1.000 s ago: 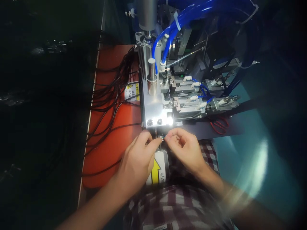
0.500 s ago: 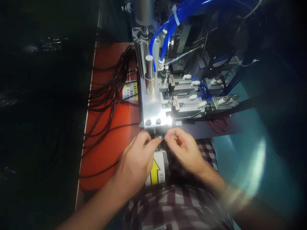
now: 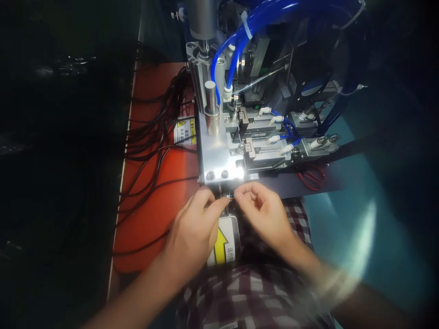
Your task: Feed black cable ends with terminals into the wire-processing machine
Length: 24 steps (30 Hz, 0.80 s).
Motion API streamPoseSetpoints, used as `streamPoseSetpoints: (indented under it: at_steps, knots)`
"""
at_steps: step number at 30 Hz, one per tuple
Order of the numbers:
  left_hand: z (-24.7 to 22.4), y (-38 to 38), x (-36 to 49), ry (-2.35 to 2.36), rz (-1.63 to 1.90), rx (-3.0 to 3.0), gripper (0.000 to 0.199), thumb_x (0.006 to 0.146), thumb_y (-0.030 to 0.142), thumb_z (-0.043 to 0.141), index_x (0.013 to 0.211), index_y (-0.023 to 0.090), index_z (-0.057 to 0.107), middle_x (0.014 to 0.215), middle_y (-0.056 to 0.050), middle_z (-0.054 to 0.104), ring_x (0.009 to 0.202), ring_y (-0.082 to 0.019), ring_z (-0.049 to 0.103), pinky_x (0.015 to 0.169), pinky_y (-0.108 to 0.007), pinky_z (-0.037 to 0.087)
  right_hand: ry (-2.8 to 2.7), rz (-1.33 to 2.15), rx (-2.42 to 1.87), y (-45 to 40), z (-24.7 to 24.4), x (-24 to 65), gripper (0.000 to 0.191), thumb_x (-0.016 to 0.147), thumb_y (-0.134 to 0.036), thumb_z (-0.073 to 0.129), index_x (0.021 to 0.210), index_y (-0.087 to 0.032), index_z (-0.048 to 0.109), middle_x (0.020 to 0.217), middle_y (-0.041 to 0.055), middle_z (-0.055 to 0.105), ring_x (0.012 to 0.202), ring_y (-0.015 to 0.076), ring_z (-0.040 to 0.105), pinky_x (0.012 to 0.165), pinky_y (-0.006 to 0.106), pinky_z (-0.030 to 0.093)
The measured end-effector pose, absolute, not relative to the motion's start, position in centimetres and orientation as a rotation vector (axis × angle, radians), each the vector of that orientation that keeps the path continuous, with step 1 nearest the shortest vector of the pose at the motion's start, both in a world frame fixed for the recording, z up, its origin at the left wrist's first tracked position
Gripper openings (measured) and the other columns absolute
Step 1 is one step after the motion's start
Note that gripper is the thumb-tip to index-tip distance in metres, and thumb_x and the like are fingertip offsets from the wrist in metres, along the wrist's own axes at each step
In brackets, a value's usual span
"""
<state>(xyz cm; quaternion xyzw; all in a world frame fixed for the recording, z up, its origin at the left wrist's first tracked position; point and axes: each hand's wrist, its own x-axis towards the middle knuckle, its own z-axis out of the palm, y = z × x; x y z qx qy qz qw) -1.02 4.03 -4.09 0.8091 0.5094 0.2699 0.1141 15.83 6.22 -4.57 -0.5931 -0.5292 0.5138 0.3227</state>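
My left hand (image 3: 195,224) and my right hand (image 3: 262,214) meet just below the front edge of a bright metal machine plate (image 3: 216,157). Between their fingertips runs a small bundle of thin coloured wires (image 3: 231,198), with hints of red and other colours. The left thumb and fingers pinch it from one side. On the other side the right thumb and forefinger are pressed together on the wires. The wire ends are too small to make out. Under the hands is a white label (image 3: 226,249) with a yellow arrow.
Pneumatic cylinders (image 3: 264,151) with white fittings stand behind my right hand, fed by blue air hoses (image 3: 240,43). Black cables (image 3: 154,160) cross the orange surface (image 3: 147,237) at left. A red-handled tool (image 3: 312,178) lies at right. A warning label (image 3: 185,131) is beside the plate.
The view has shifted slightly, so the machine sits a little further left. Both hands keep their pinch, with only small finger movement around the wires.
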Motion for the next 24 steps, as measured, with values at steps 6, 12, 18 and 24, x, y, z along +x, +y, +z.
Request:
streamPoseSetpoints:
  at_steps: [6, 12, 18, 24]
  knots:
    - [-4.09, 4.02, -0.98, 1.492, 0.794, 2.373, 0.027, 0.086, 0.004, 0.047, 0.103, 0.012, 0.067, 0.08, -0.005, 0.055, 0.069, -0.014, 0.056, 0.059, -0.024, 0.052, -1.473, 1.304, -1.482, 6.04, -4.85, 15.38, 0.01, 0.088, -0.025, 0.053, 0.081, -0.019, 0.058, 0.065, -0.0012, 0.054, 0.056, 0.012, 0.048, 0.051, 0.025, 0.038]
    - [-4.07, 3.98, -0.97, 1.49, 0.8, 2.364, 0.027, 0.085, 0.004, 0.048, 0.102, 0.011, 0.068, 0.08, -0.006, 0.056, 0.069, -0.014, 0.056, 0.058, -0.024, 0.052, -1.503, 1.291, -1.492, 5.85, -4.95, 15.46, 0.011, 0.089, -0.026, 0.051, 0.083, -0.019, 0.057, 0.073, 0.0009, 0.058, 0.062, 0.0131, 0.052, 0.056, 0.025, 0.041]
    - [-4.14, 4.04, -0.98, 1.486, 0.805, 2.37, 0.026, 0.085, 0.004, 0.049, 0.102, 0.01, 0.068, 0.081, -0.007, 0.056, 0.069, -0.014, 0.056, 0.059, -0.025, 0.052, -1.379, 1.426, -1.611, 6.29, -4.9, 15.61, 0.015, 0.086, -0.029, 0.054, 0.078, -0.017, 0.058, 0.062, -0.0022, 0.054, 0.052, 0.0109, 0.045, 0.048, 0.024, 0.036]
    - [-4.15, 3.96, -1.01, 1.482, 0.803, 2.348, 0.028, 0.086, 0.004, 0.046, 0.103, 0.012, 0.067, 0.081, -0.006, 0.055, 0.069, -0.014, 0.056, 0.06, -0.025, 0.052, -1.397, 1.324, -1.584, 6.27, -4.66, 15.55, 0.018, 0.087, -0.035, 0.055, 0.083, -0.018, 0.061, 0.053, -0.0063, 0.042, 0.047, 0.0099, 0.037, 0.045, 0.024, 0.029]
